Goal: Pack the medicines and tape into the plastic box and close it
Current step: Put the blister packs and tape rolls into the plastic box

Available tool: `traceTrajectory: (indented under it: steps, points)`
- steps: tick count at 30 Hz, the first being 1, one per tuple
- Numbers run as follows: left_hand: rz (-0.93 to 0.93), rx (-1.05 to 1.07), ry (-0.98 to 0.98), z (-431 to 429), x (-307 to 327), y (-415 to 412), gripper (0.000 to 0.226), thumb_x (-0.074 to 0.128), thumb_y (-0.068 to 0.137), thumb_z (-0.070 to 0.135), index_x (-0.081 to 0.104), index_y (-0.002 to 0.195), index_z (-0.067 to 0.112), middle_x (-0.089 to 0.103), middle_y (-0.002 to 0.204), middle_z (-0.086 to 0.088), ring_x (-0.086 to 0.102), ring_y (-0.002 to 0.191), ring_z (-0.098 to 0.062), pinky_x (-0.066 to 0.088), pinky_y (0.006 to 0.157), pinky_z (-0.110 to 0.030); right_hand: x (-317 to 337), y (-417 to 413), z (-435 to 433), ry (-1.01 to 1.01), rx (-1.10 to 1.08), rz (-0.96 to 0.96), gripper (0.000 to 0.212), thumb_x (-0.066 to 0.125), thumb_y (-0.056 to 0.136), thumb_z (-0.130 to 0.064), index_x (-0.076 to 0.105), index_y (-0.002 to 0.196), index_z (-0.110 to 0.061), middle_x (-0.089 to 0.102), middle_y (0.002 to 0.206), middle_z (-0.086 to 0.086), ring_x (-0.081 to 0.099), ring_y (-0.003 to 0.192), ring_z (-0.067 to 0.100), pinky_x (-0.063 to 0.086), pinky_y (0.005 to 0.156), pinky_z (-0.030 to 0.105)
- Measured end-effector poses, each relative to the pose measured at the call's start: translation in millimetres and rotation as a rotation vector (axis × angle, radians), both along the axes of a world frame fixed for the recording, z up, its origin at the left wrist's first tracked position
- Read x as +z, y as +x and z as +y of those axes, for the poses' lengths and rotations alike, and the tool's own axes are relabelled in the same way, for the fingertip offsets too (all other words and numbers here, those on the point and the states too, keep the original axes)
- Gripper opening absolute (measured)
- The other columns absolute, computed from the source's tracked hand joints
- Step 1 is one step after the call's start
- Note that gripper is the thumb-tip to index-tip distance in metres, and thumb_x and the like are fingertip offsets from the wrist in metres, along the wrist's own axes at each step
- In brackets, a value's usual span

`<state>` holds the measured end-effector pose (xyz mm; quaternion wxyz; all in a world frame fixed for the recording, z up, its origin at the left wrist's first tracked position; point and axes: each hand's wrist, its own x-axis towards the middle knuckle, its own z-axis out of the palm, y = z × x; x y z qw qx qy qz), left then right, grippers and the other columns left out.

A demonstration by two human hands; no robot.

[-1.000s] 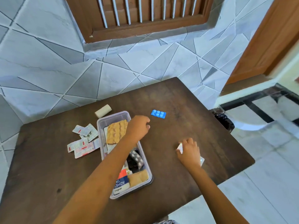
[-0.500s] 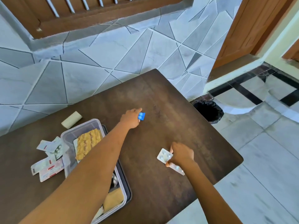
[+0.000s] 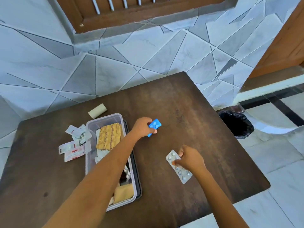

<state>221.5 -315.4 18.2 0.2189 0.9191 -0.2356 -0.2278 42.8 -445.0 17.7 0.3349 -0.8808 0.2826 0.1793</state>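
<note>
Blue pill strip (image 3: pixel 154 127) is pinched in my left hand (image 3: pixel 143 127), a silver strip (image 3: pixel 178 167) in my right hand (image 3: pixel 189 159), both right of the plastic box (image 3: pixel 105 119). Next I should drop both in; loose packets (image 3: pixel 74 143) and tape roll (image 3: pixel 97 110) wait on the worktop (image 3: pixel 189 112) to its left.

A dark brown wooden desk (image 3: pixel 189 112) stands against a wall of pale marble tiles (image 3: pixel 148 51) cut by dark diagonal lines. High on that wall sits a brown wooden window frame (image 3: pixel 148 12) with light vertical bars. To the right of the desk, on the pale tiled floor (image 3: pixel 283 170), stands a bin lined with a black bag (image 3: pixel 235 124). A brown wooden door (image 3: pixel 283 46) fills the upper right corner.
</note>
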Motion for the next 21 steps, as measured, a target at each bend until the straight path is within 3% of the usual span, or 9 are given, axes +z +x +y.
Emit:
traceTrajectory:
  steps: [2, 5, 8, 11, 14, 17, 21]
  points:
    - [0.064, 0.116, -0.187, 22, 18, -9, 0.02, 0.072, 0.079, 0.021, 0.058, 0.078, 0.005, 0.054, 0.081, -0.011, 0.05, 0.078, -0.021, 0.035, 0.06, -0.022, 10, 10, 7, 0.064, -0.028, -0.1, 0.036, 0.073, 0.072, -0.022, 0.038, 0.064, -0.025, 0.058, 0.08, 0.001, 0.053, 0.072, 0.018, 0.031, 0.049, 0.022]
    - [0.16, 0.252, -0.402, 66, 52, -24, 0.023, 0.064, 0.081, 0.024, 0.062, 0.097, 0.008, 0.06, 0.088, -0.008, 0.056, 0.082, -0.018, 0.046, 0.07, -0.027, 35, 28, 23, 0.212, -0.123, -0.304, 0.022, 0.07, 0.077, -0.015, 0.048, 0.078, -0.02, 0.062, 0.082, 0.003, 0.057, 0.067, 0.017, 0.038, 0.05, 0.018]
    - [0.187, 0.419, -0.491, 127, 75, -36, 0.029, 0.062, 0.087, 0.008, 0.051, 0.111, 0.021, 0.06, 0.093, -0.003, 0.06, 0.075, -0.013, 0.05, 0.057, -0.014, 60, 47, 60, 0.258, -0.067, -0.466, 0.021, 0.064, 0.081, -0.008, 0.045, 0.083, -0.016, 0.062, 0.08, 0.007, 0.058, 0.061, 0.02, 0.039, 0.044, 0.014]
    - [-0.041, 0.517, -0.341, 178, 76, -43, 0.033, 0.062, 0.082, 0.004, 0.045, 0.101, 0.026, 0.058, 0.089, -0.007, 0.056, 0.075, -0.019, 0.05, 0.066, -0.03, 66, 61, 112, 0.208, 0.125, -0.552, 0.019, 0.061, 0.078, 0.001, 0.05, 0.075, -0.014, 0.059, 0.069, 0.006, 0.052, 0.059, 0.02, 0.032, 0.051, 0.02]
    - [-0.057, 0.555, -0.264, 202, 66, -52, 0.021, 0.065, 0.08, 0.004, 0.06, 0.095, 0.017, 0.058, 0.092, -0.011, 0.057, 0.084, -0.023, 0.055, 0.077, -0.04, 56, 65, 155, 0.213, 0.23, -0.525, 0.015, 0.057, 0.079, -0.001, 0.067, 0.083, -0.012, 0.07, 0.079, 0.011, 0.063, 0.072, 0.028, 0.047, 0.067, 0.031]
    - [-0.062, 0.479, -0.201, 209, 55, -55, 0.031, 0.063, 0.083, 0.002, 0.064, 0.113, 0.004, 0.064, 0.116, -0.018, 0.06, 0.108, -0.028, 0.049, 0.089, -0.033, 45, 61, 176, 0.14, 0.306, -0.433, 0.028, 0.055, 0.082, -0.006, 0.067, 0.107, -0.013, 0.072, 0.102, 0.015, 0.065, 0.094, 0.031, 0.05, 0.077, 0.036]
    - [-0.017, 0.363, -0.103, 204, 47, -50, 0.047, 0.053, 0.085, -0.002, 0.053, 0.131, 0.009, 0.054, 0.137, -0.014, 0.05, 0.126, -0.028, 0.041, 0.099, -0.028, 33, 53, 177, -0.125, 0.527, -0.359, 0.042, 0.058, 0.078, -0.007, 0.061, 0.118, -0.019, 0.068, 0.108, 0.011, 0.051, 0.113, 0.03, 0.045, 0.085, 0.035]
